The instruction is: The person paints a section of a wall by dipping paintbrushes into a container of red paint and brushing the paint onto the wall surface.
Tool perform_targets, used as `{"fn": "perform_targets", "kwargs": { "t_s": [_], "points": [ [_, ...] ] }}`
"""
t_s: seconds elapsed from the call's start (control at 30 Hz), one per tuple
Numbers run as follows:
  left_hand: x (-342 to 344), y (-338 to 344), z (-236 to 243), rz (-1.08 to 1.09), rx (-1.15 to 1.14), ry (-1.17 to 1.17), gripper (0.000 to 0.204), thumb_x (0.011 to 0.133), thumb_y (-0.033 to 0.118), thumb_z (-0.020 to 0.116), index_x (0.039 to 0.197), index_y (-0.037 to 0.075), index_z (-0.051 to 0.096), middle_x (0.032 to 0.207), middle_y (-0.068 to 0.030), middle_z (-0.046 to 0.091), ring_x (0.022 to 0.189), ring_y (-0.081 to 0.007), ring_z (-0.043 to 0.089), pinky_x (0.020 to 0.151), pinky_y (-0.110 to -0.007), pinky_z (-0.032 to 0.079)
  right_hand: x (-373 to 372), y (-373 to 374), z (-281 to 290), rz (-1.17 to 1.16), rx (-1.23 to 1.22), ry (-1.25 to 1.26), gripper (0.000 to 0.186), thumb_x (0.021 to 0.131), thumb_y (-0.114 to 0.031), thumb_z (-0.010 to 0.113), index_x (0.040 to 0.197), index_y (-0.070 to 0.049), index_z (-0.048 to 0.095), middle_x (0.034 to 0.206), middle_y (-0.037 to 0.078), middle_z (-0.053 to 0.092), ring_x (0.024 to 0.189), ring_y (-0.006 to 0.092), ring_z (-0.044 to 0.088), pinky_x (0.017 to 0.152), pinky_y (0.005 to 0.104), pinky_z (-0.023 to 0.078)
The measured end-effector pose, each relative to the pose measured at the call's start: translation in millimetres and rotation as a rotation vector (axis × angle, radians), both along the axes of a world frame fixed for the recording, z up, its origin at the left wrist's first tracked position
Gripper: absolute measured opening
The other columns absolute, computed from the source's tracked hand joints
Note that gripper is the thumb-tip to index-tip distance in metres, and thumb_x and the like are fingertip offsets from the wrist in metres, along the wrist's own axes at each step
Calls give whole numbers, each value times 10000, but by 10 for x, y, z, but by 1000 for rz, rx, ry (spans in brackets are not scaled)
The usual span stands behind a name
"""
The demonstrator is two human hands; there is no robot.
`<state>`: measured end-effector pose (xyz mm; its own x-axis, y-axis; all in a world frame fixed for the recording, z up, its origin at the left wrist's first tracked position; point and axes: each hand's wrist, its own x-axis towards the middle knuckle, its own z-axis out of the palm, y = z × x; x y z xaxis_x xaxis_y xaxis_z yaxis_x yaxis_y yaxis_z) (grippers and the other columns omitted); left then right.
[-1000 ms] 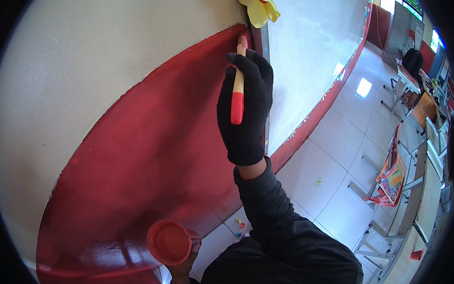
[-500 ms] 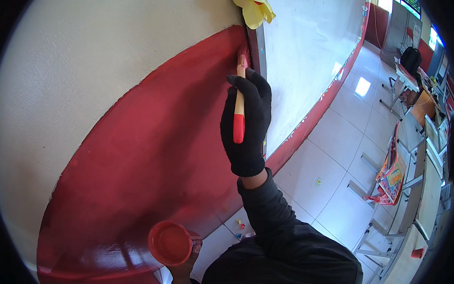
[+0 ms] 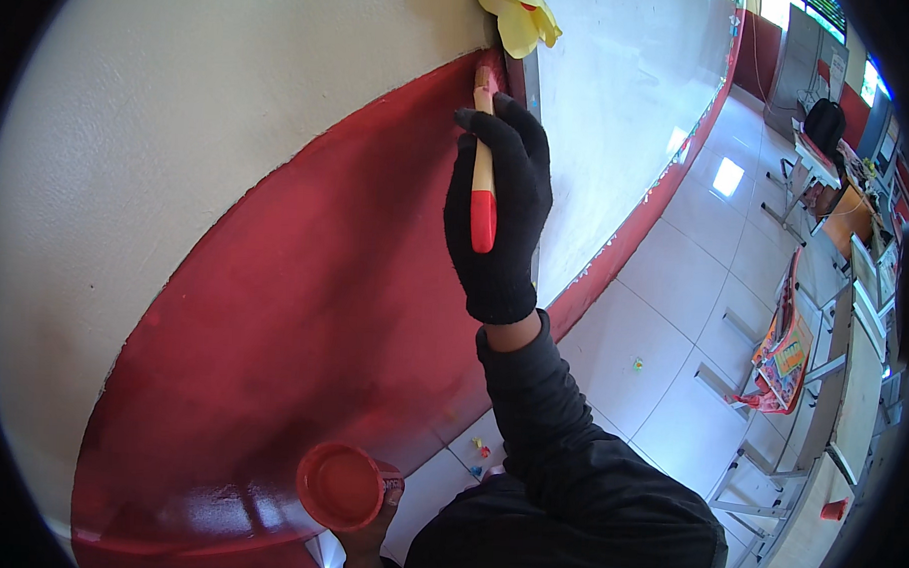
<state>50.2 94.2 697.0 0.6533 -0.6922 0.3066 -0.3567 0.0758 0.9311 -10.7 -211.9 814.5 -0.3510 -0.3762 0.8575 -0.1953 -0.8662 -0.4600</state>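
At whiteboard's edge (image 3: 528,84), hands (image 3: 518,198) (image 3: 370,537) closed, right on paintbrush (image 3: 484,175), left on cup (image 3: 305,479), floor (image 3: 646,311) rightward.

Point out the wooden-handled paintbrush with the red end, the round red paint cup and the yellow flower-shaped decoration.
Wooden-handled paintbrush (image 3: 483,171): head view, pale middle of the handle.
Red paint cup (image 3: 301,486): head view, left side of the rim.
Yellow flower-shaped decoration (image 3: 521,30): head view, lower petal.

red wall (image 3: 273,308) leaves room leftward, whiteboard frame (image 3: 531,84) crowds the right.
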Motion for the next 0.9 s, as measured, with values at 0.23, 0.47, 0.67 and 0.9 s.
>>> {"fn": "perform_targets", "kwargs": {
  "t_s": [0.23,0.47,0.67,0.9],
  "points": [
    [50,35,-124,60,-28,-28,750,607,57,771,1216,31,334,1027,-82,538,916,-187,551,792,-320,472,-32,13,-54,65,2,-2,154,776,28,552,908,-43,588,1025,145,550,944,271,565,812,318,453],
    [44,74,-143,62,10,7,825,589,106,796,1245,45,300,1134,-98,474,993,-212,517,851,-342,450,-33,56,-49,59,22,-5,151,761,35,568,884,-50,588,1029,141,551,959,267,563,816,319,453],
    [73,95,-202,99,36,-79,828,593,99,792,1252,47,294,1116,-94,490,979,-209,527,857,-348,447,-52,67,-30,9,29,-38,147,760,30,570,884,-47,589,1021,143,551,951,268,565,809,316,455],
    [75,94,-205,53,12,-19,857,586,129,800,1263,47,282,1145,-94,477,1019,-211,510,863,-345,443,-64,104,-24,74,32,13,147,756,33,572,881,-43,590,1001,143,551,933,264,571,793,313,462]
  ]
}}
